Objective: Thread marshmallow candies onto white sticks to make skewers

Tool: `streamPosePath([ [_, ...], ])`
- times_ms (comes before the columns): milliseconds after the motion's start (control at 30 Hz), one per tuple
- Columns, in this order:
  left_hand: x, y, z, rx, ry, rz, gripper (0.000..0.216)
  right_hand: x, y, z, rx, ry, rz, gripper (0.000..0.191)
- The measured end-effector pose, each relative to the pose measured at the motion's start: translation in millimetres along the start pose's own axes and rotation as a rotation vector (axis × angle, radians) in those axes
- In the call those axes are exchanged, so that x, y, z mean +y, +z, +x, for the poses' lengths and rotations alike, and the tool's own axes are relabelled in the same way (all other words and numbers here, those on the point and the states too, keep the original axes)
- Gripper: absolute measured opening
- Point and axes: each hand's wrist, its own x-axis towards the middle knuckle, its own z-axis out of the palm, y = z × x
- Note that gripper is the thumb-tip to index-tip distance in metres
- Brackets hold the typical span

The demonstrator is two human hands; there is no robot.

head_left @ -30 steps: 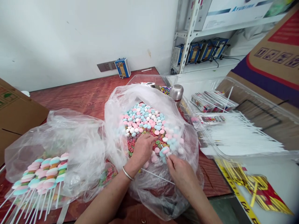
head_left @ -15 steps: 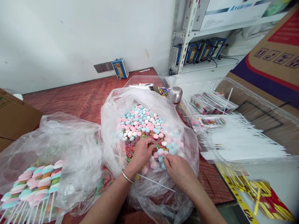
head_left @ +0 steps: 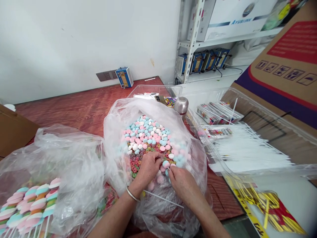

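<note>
My right hand (head_left: 183,181) pinches a thin white stick that carries a pink and blue marshmallow (head_left: 165,164) near its end. Just left of that marshmallow, my left hand (head_left: 150,167) has its fingertips pinched together; whatever sits between them is hidden. Both hands are over a large clear plastic bag (head_left: 116,122), opened wide. Inside it lie many pink, blue and white marshmallows (head_left: 151,127) at the back, and sugared gummy rings (head_left: 135,163) nearer me. A loose white stick (head_left: 163,199) rests across the bag's front.
Finished candy skewers (head_left: 37,201) lie on another plastic bag (head_left: 71,158) at left. On the right, a clear bin (head_left: 220,167) holds many white sticks (head_left: 252,148). A steel flask (head_left: 181,106) stands behind the bag. Yellow ties (head_left: 279,211) lie at lower right.
The view has shifted slightly, moving the scene left and down. Both hands stay close together, and the marshmallow on the stick is now nearer my left fingertips.
</note>
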Motion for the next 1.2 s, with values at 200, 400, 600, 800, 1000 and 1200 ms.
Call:
streamPosePath([
  [200, 2, 1, 9, 0.020, 0.102, 0.072, 0.027, 3, 5, 4, 0.045, 0.023, 0.041, 0.029],
  [400, 6, 4, 22, -0.080, 0.194, 0.400, 0.020, 8, 2, 1, 0.059, 0.040, 0.073, 0.030],
  [600, 3, 9, 17, -0.086, 0.222, 0.552, 0.010, 11, 1, 1, 0.069, 0.042, 0.105, 0.030],
  [800, 13, 11, 19, -0.066, 0.169, 0.452, 0.014, 14, 3, -1, 0.074, 0.039, 0.123, 0.031],
  [1000, 23, -9, 15, -0.071, -0.127, -0.415, 0.019, 16, 2, -13, 0.128, -0.025, 0.223, 0.035],
  [1200, 22, -15, 1, -0.197, -0.275, -0.899, 0.026, 11, -4, -22, 0.164, -0.080, 0.285, 0.035],
])
